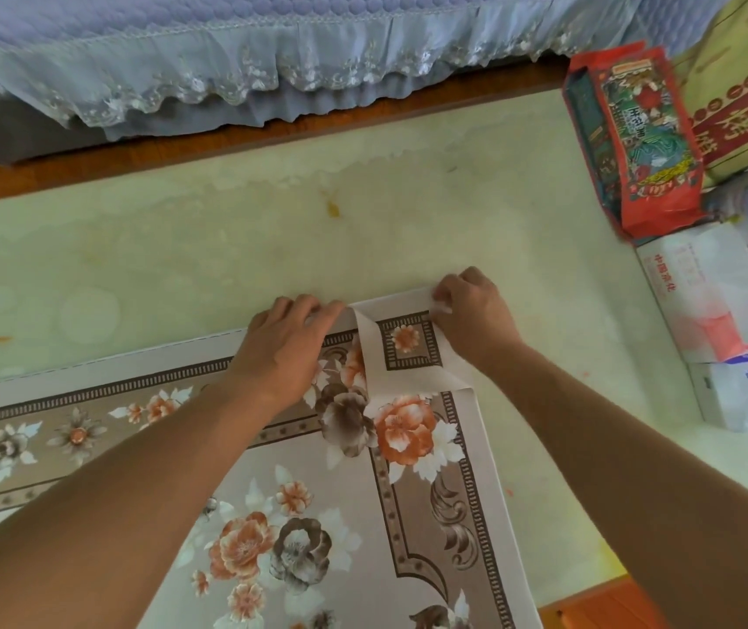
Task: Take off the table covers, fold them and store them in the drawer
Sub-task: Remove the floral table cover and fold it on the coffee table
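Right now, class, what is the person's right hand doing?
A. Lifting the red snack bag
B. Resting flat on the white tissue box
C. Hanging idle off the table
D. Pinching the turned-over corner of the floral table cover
D: the right hand pinches the folded-back corner of the floral table cover, away from the boxes and bag at the table's right edge.

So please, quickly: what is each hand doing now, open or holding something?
Left hand: fingers curled, gripping the far edge of the floral table cover.
Right hand: pinching the folded-over corner of the same cover.
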